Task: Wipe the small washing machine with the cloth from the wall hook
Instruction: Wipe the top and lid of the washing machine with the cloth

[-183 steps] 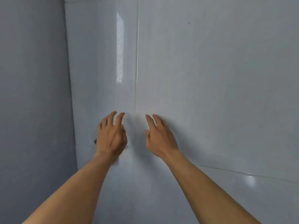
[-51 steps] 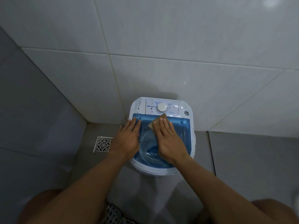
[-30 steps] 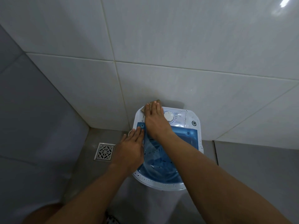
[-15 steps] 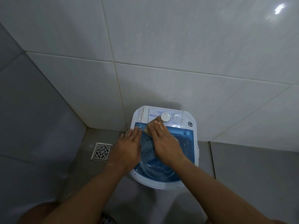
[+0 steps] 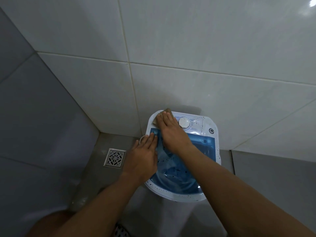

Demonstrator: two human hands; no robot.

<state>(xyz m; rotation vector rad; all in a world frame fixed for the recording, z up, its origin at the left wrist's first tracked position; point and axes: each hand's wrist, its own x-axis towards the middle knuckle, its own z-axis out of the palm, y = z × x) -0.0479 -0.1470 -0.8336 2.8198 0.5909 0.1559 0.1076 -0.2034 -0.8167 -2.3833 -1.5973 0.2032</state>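
Observation:
A small white washing machine (image 5: 207, 124) with a clear blue lid (image 5: 203, 144) stands on the floor against the tiled wall. My right hand (image 5: 172, 132) lies flat on its top at the back left corner, pressing a small brown cloth (image 5: 166, 111) onto the white control panel. Only the cloth's edges show past my fingertips. A white dial (image 5: 184, 123) sits just right of that hand. My left hand (image 5: 142, 159) rests flat on the left rim of the lid, fingers together, holding nothing.
A square metal floor drain (image 5: 114, 157) lies left of the machine. White wall tiles (image 5: 188, 65) rise behind it and a grey wall (image 5: 34, 117) closes the left side. My knee (image 5: 49, 223) shows at the bottom left.
My right hand has slid the cloth from the front of the panel near the dial up to the back left corner. My left hand has stayed on the lid's left rim.

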